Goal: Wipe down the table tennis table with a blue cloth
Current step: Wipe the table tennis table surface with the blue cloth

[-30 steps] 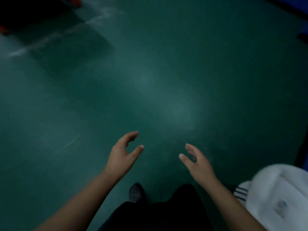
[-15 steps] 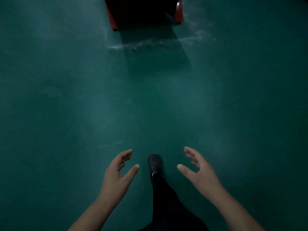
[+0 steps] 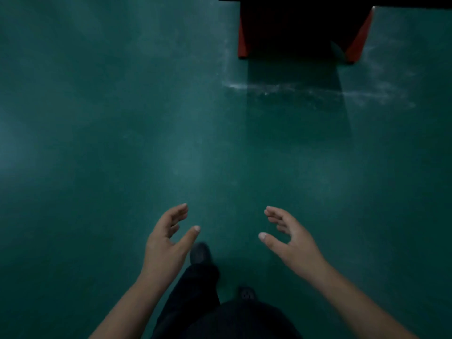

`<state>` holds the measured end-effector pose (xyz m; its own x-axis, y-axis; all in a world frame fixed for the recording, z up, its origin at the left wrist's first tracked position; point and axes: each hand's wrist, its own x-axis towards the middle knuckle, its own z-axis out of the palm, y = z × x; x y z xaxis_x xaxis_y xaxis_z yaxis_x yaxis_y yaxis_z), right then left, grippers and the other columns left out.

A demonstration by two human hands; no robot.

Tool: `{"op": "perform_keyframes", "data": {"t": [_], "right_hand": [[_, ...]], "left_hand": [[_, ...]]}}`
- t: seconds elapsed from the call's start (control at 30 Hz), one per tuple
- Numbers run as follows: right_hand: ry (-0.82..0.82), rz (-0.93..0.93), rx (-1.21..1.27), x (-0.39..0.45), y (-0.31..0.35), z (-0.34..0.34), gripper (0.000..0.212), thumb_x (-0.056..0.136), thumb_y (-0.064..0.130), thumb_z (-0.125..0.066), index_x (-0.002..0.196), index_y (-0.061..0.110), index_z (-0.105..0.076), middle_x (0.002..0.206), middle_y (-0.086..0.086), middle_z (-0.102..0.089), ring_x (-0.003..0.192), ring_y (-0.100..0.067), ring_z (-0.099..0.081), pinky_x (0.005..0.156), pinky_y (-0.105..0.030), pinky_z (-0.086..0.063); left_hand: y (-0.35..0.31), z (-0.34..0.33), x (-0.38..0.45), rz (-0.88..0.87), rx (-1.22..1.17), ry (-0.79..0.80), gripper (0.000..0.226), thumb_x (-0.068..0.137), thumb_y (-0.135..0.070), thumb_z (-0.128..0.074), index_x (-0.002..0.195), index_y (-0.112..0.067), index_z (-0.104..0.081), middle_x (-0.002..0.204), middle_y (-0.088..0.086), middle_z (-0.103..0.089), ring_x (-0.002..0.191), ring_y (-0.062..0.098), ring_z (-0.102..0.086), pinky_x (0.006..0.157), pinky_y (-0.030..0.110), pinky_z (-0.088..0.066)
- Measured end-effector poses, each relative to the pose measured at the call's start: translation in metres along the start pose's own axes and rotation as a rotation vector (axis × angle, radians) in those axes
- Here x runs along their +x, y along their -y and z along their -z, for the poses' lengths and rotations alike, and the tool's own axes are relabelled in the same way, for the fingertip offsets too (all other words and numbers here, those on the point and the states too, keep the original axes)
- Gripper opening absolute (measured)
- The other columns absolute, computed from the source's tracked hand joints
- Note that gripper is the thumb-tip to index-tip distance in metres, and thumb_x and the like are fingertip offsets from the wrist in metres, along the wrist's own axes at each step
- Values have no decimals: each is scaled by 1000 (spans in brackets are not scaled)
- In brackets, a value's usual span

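The left hand [image 3: 166, 243] is held out in front of the body, low in the view. Its fingers are loose and a little bent, and the thumb sticks out to the side. It holds nothing. The right hand [image 3: 291, 241] looks the same, with soft bent fingers and the thumb pointing in. It holds nothing too. The two hands are apart, with a gap between them, palms turned toward each other.

Below the hands are dark trousers [image 3: 195, 297]. A dark shoe [image 3: 200, 253] pokes out just under the left thumb, and a second shoe [image 3: 247, 293] shows lower down. Both shoes look blurry.

All around is a smooth green floor [image 3: 97, 143]. It is a bit shiny, with pale light patches. A thin white scuffed line [image 3: 281, 88] runs across it, far from the hands.

At the top, well away from the hands, stands a dark boxy thing with red legs [image 3: 358, 37]. It may be the table tennis table, but I cannot tell. No blue cloth shows.
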<state>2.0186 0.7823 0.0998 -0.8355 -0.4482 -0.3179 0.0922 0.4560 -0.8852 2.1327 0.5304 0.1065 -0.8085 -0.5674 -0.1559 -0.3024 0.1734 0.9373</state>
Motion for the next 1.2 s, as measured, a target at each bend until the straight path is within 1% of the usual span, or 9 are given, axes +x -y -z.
{"op": "perform_keyframes", "data": {"t": [0.13,0.23,0.33,0.5,0.7,0.87,0.97,1.1,1.2], "right_hand": [[20,-2,-14,110,31,-13,54,85,27,-77,123,52,-48,132,25,-56,123,6,-52,107,-26,-40],[5,-15,3,192,62,-27,52,86,24,-76,122,50,-49,131,23,-57,122,6,-53,108,-27,-41],[-40,-24,16,267,104,-37,52,86,21,-76,121,48,-50,129,22,-59,119,6,-55,107,-27,-42],[-112,-17,31,388,163,-30,52,85,15,-77,120,46,-52,125,19,-62,116,5,-58,105,-28,-44],[-171,-29,67,541,204,-9,51,86,17,-76,122,45,-54,124,19,-63,116,4,-58,104,-27,-44],[-141,-32,74,691,232,13,49,88,22,-74,124,45,-51,126,21,-61,116,7,-56,101,-22,-43],[-122,-17,58,780,259,26,49,88,20,-74,122,47,-52,124,21,-61,114,9,-56,103,-24,-44],[-45,16,7,892,302,42,47,88,29,-73,123,51,-51,125,22,-60,116,8,-54,102,-24,-43],[-16,49,-12,973,336,51,47,89,30,-73,122,54,-51,124,25,-60,118,6,-55,101,-23,-41]], "left_hand": [[-3,9,96,26,-39,-43,42,78,-29,-75,115,-44,-62,122,-15,-67,118,7,-61,102,35,-46],[-8,18,185,25,-44,-29,41,81,-20,-78,116,-37,-62,119,-9,-68,117,8,-62,104,40,-47],[-29,30,277,12,-28,-5,42,84,-9,-77,117,-31,-61,120,-9,-67,116,4,-61,105,40,-47],[-68,40,430,-26,-4,-10,39,85,-5,-74,119,-21,-63,121,-9,-66,114,2,-61,103,37,-49],[-91,24,594,-46,-2,55,41,85,-7,-75,116,-30,-63,119,-14,-67,115,5,-62,103,37,-48],[-108,-5,734,-13,1,19,41,84,-7,-76,113,-34,-63,115,-14,-69,113,4,-63,103,39,-49],[-135,-18,816,-4,-20,-21,42,83,-4,-76,111,-33,-64,112,-12,-71,110,5,-65,103,41,-49],[-177,-23,926,-70,18,-30,45,82,-5,-77,111,-36,-62,114,-22,-68,111,2,-64,101,31,-48],[-196,-21,1002,-77,5,-69,44,82,-5,-77,112,-34,-63,114,-19,-70,111,3,-64,101,31,-47]]}}
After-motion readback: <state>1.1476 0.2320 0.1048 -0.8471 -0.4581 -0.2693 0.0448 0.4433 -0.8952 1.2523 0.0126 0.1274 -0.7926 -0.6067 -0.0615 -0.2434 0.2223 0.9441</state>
